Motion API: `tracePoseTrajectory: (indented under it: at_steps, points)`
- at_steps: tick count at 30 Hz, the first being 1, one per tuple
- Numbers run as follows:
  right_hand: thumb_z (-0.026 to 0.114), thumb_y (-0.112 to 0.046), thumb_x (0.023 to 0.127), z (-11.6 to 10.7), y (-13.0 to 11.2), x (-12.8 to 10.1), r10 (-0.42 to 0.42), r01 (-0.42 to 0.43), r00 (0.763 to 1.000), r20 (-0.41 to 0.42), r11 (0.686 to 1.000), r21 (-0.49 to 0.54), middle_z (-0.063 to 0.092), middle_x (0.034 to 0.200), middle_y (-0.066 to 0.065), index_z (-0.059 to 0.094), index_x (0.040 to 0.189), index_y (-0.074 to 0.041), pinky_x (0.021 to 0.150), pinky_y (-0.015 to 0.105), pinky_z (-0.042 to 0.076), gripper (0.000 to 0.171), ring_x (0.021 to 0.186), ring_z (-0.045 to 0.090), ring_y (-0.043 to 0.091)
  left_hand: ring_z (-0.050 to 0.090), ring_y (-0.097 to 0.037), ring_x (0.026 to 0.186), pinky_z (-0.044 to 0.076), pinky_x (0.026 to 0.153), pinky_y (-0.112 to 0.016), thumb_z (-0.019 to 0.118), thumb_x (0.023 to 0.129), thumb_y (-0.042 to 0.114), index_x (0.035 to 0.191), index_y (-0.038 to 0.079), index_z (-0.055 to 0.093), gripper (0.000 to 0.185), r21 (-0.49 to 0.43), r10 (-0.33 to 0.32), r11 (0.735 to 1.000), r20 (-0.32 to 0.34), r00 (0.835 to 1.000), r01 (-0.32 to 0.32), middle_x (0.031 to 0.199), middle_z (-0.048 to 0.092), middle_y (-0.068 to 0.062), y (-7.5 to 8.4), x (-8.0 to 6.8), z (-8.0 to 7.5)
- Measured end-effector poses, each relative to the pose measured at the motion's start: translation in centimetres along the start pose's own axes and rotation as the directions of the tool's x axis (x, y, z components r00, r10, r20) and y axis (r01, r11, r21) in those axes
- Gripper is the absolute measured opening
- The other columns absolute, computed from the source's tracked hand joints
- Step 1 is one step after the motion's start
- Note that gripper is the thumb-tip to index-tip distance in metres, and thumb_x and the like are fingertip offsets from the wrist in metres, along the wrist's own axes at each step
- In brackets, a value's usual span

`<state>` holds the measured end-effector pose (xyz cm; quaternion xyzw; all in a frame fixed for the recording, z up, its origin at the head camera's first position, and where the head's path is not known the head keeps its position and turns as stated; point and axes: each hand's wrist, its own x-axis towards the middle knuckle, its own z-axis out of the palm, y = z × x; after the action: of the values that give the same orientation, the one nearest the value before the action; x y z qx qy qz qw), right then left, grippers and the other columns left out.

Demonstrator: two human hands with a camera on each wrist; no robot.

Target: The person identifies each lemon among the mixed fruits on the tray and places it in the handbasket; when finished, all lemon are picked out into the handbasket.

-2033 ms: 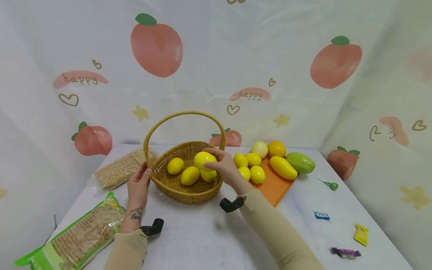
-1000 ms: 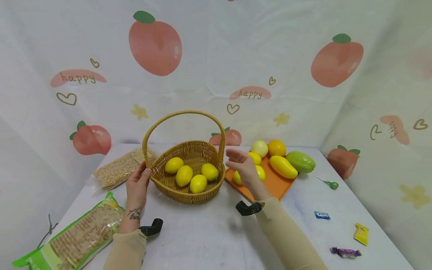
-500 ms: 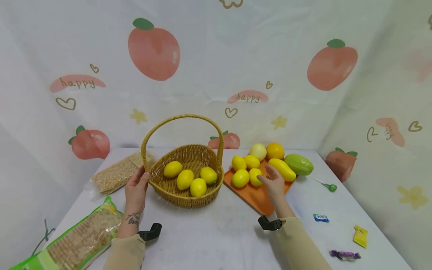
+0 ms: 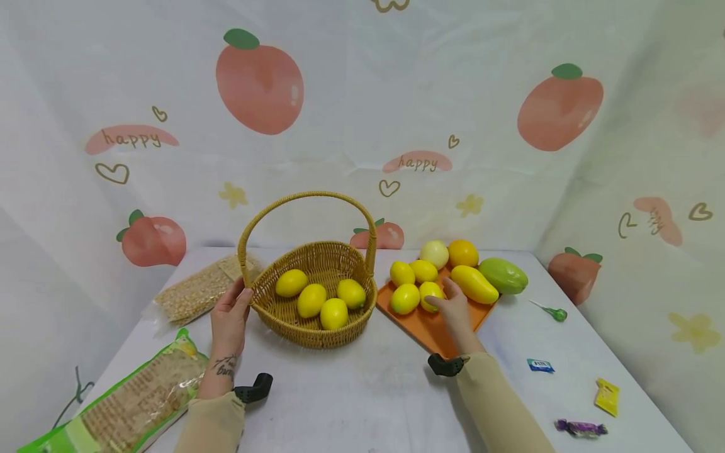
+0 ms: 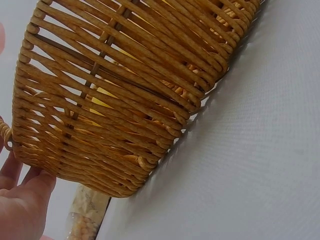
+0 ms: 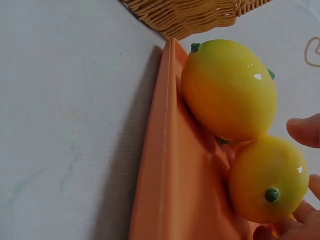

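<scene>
A wicker basket [image 4: 308, 327] with a tall handle stands mid-table and holds several yellow lemons [image 4: 311, 300]. My left hand [image 4: 231, 311] rests with straight fingers against the basket's left wall [image 5: 115, 100]; those fingers [image 5: 20, 200] show at the lower left of the left wrist view. To the right lies an orange tray [image 4: 438, 330] with more lemons. My right hand [image 4: 455, 309] grips the front right lemon [image 4: 428, 291]. In the right wrist view the thumb [image 6: 304, 131] and fingers curl round that lemon [image 6: 267, 177], which touches another lemon [image 6: 227, 87] on the tray [image 6: 170, 190].
A pale round fruit [image 4: 434, 253], an orange [image 4: 463, 253], a yellow mango [image 4: 474, 283] and a green mango [image 4: 503, 275] lie at the tray's far end. Two food bags [image 4: 201, 288] [image 4: 133, 399] lie left. A lollipop [image 4: 552, 309] and wrapped sweets [image 4: 540, 364] lie right.
My right hand let go of a lemon in the basket, crossed right to the tray and closed on a lemon there. The left hand stayed at the basket.
</scene>
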<state>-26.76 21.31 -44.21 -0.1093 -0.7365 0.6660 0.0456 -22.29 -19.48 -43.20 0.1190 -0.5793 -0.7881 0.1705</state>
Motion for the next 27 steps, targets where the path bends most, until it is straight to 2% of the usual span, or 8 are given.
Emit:
tracePoseTrajectory:
  at_steps: [7, 18, 27]
  points:
    - [0.065, 0.0, 0.079, 0.6, 0.3, 0.7, 0.017, -0.017, 1.0, -0.007, 0.999, -0.032, 0.028, 0.148, 0.016, 0.032, 0.142, -0.001, 0.112, 0.043, 0.024, 0.07, 0.131, 0.028, 0.03, 0.051, -0.002, 0.108, 0.041, 0.098, -0.018, 0.062, 0.089, 0.021, 0.137, 0.007, 0.046, 0.052, -0.001, 0.0, 1.0, 0.001, 1.0, 0.0, 0.121, 0.054, 0.009, -0.1, 0.1, 0.0]
    - [0.065, 0.001, 0.078, 1.1, 0.5, 1.4, 0.029, -0.03, 0.999, -0.026, 0.998, -0.058, 0.029, 0.147, 0.017, 0.035, 0.14, -0.001, 0.112, 0.044, 0.025, 0.069, 0.126, 0.029, 0.031, 0.052, 0.0, 0.107, 0.041, 0.097, -0.017, 0.063, 0.088, 0.024, 0.136, 0.008, 0.047, 0.053, 0.004, 0.009, 1.0, 0.0, 1.0, -0.009, 0.122, 0.054, 0.008, 0.0, 0.1, 0.0]
    - [0.063, 0.001, 0.081, -0.2, -0.4, 0.0, 0.043, -0.043, 0.999, -0.007, 0.997, -0.057, 0.032, 0.145, 0.015, 0.039, 0.139, -0.002, 0.111, 0.044, 0.027, 0.062, 0.126, 0.03, 0.03, 0.051, -0.002, 0.11, 0.041, 0.098, -0.018, 0.062, 0.089, 0.022, 0.137, 0.008, 0.046, 0.052, 0.01, -0.011, 1.0, 0.005, 1.0, 0.011, 0.125, 0.052, 0.007, -0.1, 0.2, -0.1]
